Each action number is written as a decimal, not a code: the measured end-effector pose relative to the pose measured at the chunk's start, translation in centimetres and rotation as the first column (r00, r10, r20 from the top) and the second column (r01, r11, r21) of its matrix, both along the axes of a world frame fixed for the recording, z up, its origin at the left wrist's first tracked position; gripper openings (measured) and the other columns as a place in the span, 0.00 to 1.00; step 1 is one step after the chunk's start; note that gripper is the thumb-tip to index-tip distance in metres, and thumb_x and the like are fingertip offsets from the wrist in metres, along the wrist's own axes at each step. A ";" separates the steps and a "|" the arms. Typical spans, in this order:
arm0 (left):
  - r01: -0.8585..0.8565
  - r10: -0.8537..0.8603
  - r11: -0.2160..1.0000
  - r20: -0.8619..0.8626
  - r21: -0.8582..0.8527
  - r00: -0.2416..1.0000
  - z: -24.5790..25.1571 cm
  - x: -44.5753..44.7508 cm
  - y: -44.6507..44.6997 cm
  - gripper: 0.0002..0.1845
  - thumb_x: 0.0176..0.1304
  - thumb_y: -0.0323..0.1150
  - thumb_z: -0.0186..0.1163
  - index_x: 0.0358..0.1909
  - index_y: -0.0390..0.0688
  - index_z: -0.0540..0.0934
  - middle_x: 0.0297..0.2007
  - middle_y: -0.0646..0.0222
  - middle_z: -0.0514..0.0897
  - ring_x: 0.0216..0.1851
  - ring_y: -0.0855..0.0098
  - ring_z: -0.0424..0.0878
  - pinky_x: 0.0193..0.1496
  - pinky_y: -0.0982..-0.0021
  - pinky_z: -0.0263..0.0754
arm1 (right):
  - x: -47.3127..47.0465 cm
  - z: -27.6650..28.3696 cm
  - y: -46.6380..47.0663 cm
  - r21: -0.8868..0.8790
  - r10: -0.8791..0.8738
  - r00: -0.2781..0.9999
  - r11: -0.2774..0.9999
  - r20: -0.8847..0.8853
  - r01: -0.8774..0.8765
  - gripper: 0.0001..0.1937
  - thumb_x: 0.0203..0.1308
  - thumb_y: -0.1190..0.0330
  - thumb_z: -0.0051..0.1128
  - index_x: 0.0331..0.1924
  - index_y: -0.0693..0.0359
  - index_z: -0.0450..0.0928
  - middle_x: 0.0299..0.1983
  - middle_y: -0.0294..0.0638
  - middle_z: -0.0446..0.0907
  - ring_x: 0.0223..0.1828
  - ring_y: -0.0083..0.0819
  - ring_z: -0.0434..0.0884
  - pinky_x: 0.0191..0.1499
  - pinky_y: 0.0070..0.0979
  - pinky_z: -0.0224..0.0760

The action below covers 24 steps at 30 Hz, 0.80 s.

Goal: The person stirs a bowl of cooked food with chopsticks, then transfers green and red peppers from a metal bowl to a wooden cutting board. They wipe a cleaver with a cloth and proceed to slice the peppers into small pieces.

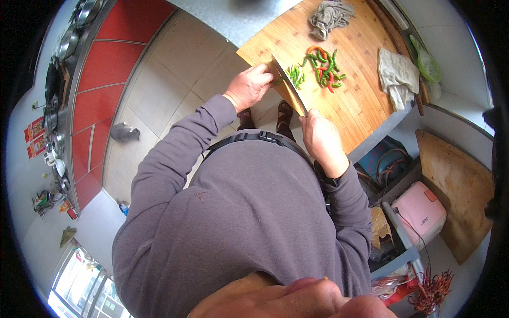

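Note:
My right hand (323,143) grips the handle of a kitchen knife (289,84), whose blade slants up and left over the near edge of a wooden cutting board (354,115). Close beside the blade, the bent fingers of my left hand (252,85) pinch a green chili pepper (277,82), mostly hidden by the fingers. Slim cut green pepper pieces (295,76) lie on the board just across the blade. Farther right rests a loose pile of whole green and red chili peppers (327,68).
A crumpled grey cloth (331,18) and a pale folded cloth (399,75) lie on the board. A green strainer (427,63) stands behind. Below right are a pink box-shaped appliance (419,210) and a wooden panel (457,190). A grey cat (124,132) is on the tiled floor.

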<state>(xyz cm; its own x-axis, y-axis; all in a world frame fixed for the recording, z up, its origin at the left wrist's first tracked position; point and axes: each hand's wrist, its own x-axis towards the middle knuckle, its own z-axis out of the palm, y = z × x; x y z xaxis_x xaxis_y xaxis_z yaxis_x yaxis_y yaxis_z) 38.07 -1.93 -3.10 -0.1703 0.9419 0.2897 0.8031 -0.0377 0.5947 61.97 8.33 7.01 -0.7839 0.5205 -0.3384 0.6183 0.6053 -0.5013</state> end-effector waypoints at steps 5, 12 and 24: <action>0.107 -0.107 0.994 -0.017 -0.001 0.994 -0.5 -0.9 0.2 0.06 0.61 0.29 0.66 0.33 0.43 0.77 0.34 0.59 0.73 0.36 0.53 0.81 0.38 0.57 0.80 | 0.0 -1.0 -0.2 0.011 -0.028 0.998 1.000 -0.050 0.028 0.14 0.74 0.63 0.56 0.37 0.67 0.73 0.26 0.62 0.80 0.31 0.63 0.84 0.35 0.52 0.77; 0.055 -0.062 0.995 -0.074 -0.084 0.995 0.3 -0.3 0.2 0.05 0.60 0.28 0.69 0.36 0.44 0.82 0.37 0.63 0.79 0.39 0.55 0.83 0.39 0.60 0.81 | -0.7 -2.2 0.4 0.031 -0.045 0.987 0.998 -0.152 0.050 0.14 0.73 0.63 0.58 0.35 0.65 0.73 0.23 0.60 0.78 0.28 0.63 0.81 0.32 0.51 0.74; -0.131 0.131 0.991 -0.017 0.004 0.991 -0.7 3.6 0.2 0.08 0.58 0.33 0.72 0.39 0.46 0.88 0.32 0.64 0.79 0.35 0.58 0.83 0.38 0.59 0.80 | 0.4 0.5 0.0 0.017 -0.036 0.999 0.999 -0.007 0.036 0.13 0.72 0.63 0.58 0.40 0.68 0.74 0.28 0.62 0.82 0.32 0.63 0.84 0.37 0.53 0.77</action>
<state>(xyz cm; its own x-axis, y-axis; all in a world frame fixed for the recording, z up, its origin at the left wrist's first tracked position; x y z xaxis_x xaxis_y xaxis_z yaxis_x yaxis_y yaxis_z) 41.63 -1.69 -3.81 -0.2871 0.9109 0.2963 0.8113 0.0668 0.5808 62.38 8.34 7.48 -0.7666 0.5542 -0.3244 0.6368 0.5909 -0.4953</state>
